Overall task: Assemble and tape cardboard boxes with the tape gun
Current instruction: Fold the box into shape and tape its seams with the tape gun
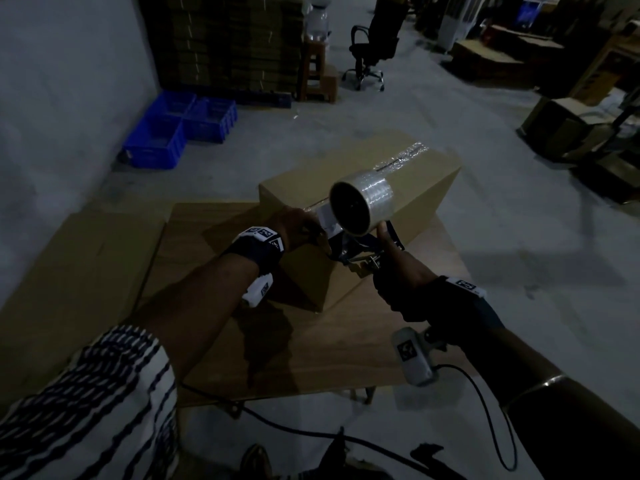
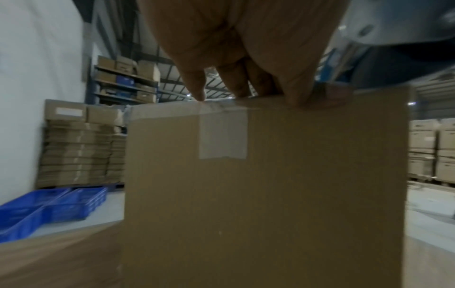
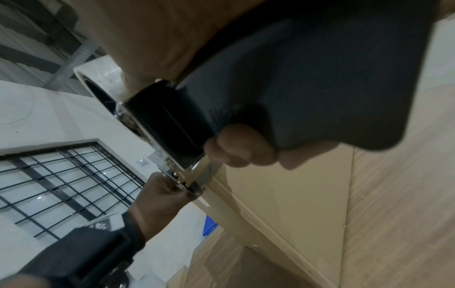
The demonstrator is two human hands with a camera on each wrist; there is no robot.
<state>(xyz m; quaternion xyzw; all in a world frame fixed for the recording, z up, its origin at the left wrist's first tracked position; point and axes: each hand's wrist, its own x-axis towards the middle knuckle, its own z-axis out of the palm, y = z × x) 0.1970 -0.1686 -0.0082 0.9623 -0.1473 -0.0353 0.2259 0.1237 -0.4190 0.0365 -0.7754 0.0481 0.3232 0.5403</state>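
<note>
Here the tape run along the top seam looks finished and the step in hand, as I judge it, is cutting the strip at the near edge of the box [image 1: 349,202]. Right hand [image 1: 394,271] is wrapped round the handle of the tape gun [image 1: 360,206], nose down at the near top corner. Left hand [image 2: 236,58] has fingers curled over that same top edge, pressing or pinching the tape there; which, I cannot tell. To do it well: keep the left fingers firm on the stuck end, tilt the gun so its blade bites, and pull short and sharp. The box sits closed on a wooden table [image 1: 311,344], plain brown, clear tape glinting down the seam, a short tab [image 2: 222,136] folded onto the near face.
</note>
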